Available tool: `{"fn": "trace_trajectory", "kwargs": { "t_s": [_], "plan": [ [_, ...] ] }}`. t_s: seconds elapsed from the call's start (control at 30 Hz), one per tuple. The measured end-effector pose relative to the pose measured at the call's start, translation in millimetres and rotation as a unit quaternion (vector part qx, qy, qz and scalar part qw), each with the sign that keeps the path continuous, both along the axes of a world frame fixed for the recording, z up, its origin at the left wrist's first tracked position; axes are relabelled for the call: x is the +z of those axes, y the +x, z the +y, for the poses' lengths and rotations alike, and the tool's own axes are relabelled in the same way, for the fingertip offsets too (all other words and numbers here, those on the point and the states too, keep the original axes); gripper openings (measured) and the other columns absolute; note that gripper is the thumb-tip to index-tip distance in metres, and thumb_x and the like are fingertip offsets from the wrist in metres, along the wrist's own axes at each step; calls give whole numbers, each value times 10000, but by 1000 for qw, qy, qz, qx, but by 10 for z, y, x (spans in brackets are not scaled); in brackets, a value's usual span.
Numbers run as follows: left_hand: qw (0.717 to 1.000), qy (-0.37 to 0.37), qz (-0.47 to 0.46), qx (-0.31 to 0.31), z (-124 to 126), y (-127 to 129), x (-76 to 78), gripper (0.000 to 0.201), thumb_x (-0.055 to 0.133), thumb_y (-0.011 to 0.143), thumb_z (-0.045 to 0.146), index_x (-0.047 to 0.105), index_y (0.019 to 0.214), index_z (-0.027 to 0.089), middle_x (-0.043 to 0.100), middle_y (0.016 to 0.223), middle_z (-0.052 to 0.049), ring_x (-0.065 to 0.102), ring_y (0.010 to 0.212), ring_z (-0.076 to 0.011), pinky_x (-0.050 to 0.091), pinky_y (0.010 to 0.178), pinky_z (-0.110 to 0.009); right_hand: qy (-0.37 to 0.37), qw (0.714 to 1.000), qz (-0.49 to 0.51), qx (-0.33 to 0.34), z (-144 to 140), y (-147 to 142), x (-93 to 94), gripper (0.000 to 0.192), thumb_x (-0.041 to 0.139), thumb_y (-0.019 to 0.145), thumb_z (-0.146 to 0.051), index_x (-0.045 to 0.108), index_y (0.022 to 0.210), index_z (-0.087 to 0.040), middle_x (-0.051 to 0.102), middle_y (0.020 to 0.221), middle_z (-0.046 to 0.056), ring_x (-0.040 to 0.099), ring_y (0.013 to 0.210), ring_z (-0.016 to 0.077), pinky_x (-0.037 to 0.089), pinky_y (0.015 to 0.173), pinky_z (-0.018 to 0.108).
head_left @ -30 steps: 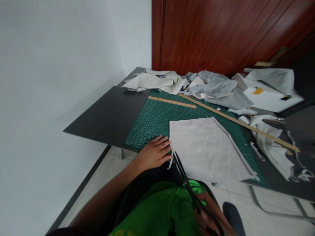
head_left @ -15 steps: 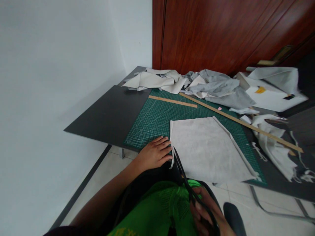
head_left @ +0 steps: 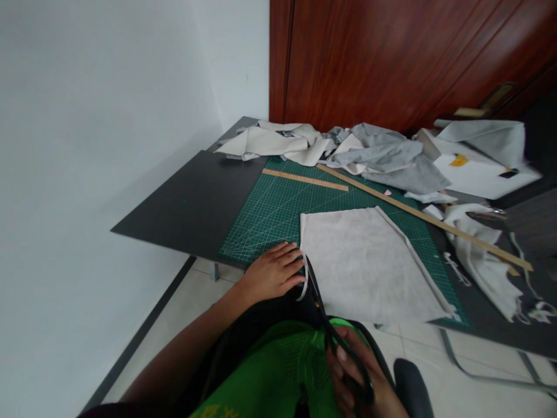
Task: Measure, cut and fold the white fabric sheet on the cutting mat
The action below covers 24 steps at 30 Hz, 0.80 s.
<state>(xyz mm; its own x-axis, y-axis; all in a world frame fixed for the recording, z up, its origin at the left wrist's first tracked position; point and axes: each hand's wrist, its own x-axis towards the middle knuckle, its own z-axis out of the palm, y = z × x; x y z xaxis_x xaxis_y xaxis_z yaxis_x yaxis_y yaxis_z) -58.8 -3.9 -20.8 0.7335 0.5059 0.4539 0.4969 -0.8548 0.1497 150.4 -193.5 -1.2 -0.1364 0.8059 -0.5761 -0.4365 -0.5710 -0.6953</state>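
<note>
— Right hand (head_left: 354, 380)? Clamped round the handles of the black scissors (head_left: 324, 307), blades nearly together at the near left corner of the pale grey fabric panel (head_left: 365, 264).

— And the left hand (head_left: 272, 273)? Laid flat, fingers together, pressed on the green cutting mat (head_left: 278, 209) just beside that corner, touching the panel's edge; gripped nothing.

— Where was the panel? Spread flat on the mat, near edge hanging slightly over the rim of the dark surface (head_left: 191, 200). A thin trimmed strip (head_left: 303, 284) dangled at the blades.

— Handling? Judged light, soft and limp; likely to shift or pucker unless pinned flat close to the cut. Best held at the edge next to the blades.

— Counts? One pair of scissors, one panel, one mat. Two wooden rulers: a short ruler (head_left: 304, 179) and a long ruler (head_left: 424, 216) lying slantwise. Beyond those, a heap of crumpled fabric scraps (head_left: 374, 154), too tangled to count, before a wooden door (head_left: 391, 58).
</note>
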Motion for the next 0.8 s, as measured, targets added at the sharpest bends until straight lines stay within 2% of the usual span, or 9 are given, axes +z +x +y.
{"fn": "trace_trajectory", "kwargs": {
  "t_s": [0.17, 0.33, 0.47, 0.63, 0.8],
  "plan": [
    [1000, -12, 1, 0, -1, 3, 18, 351, 603, 1010, 427, 685, 1222, 159, 703, 1320, -104, 589, 1341, -281, 418, 1210, -478, -39, 999, 15, -30, -49, 0, 17, 645, 885, 699, -611, 585, 1130, -235, 544, 662, -92, 408, 400, 15, 314, 395, 155],
    [1000, -11, 8, 2, -2, 3, 22, 409, 584, 1019, 439, 636, 1317, 164, 700, 1317, -113, 591, 1338, -279, 424, 1200, -480, -46, 998, 31, -25, -42, 45, 25, 618, 892, 694, -591, 595, 1098, -230, 537, 660, -93, 404, 386, 17, 271, 372, 154],
    [1000, 2, 11, 0, 0, 5, 11, 376, 582, 1020, 435, 666, 1266, 164, 702, 1314, -104, 592, 1333, -287, 428, 1198, -477, -41, 998, 37, -20, -40, 52, 13, 635, 893, 679, -607, 600, 1097, -229, 544, 670, -88, 401, 390, 18, 288, 370, 158],
    [1000, -1, 7, 0, -1, 8, 2, 357, 607, 1009, 417, 673, 1254, 165, 702, 1318, -107, 587, 1343, -283, 429, 1200, -481, -47, 998, 36, -33, -35, 50, 5, 616, 887, 719, -561, 576, 1136, -232, 549, 681, -85, 405, 402, 18, 291, 364, 146],
    [1000, 9, -1, 3, -6, 4, -18, 369, 606, 1010, 423, 675, 1259, 159, 699, 1337, -110, 592, 1341, -277, 432, 1197, -480, -21, 999, 25, -4, 10, 70, 6, 572, 842, 755, -595, 574, 1105, -229, 541, 710, -80, 393, 410, 29, 335, 331, 158]
  ]
}}
